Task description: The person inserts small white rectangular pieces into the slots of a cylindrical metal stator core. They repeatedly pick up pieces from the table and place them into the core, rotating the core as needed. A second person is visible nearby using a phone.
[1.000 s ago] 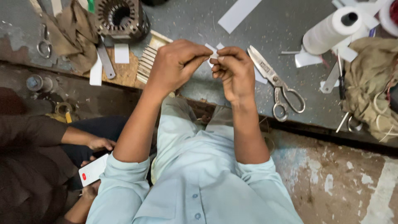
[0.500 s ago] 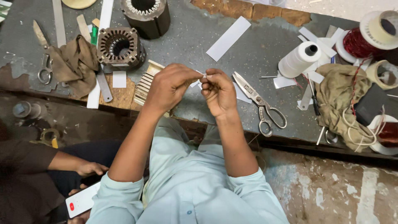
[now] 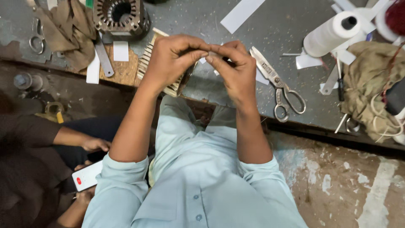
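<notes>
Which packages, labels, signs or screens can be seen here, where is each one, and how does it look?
Phone: lower left, in another person's hands; a flat white rectangle with a small red mark near one end.
Thread spool: upper right of the bench, lying on its side; a white cone with a dark hole at the end, no label visible.
No other package, sign or screen can be made out.
</notes>
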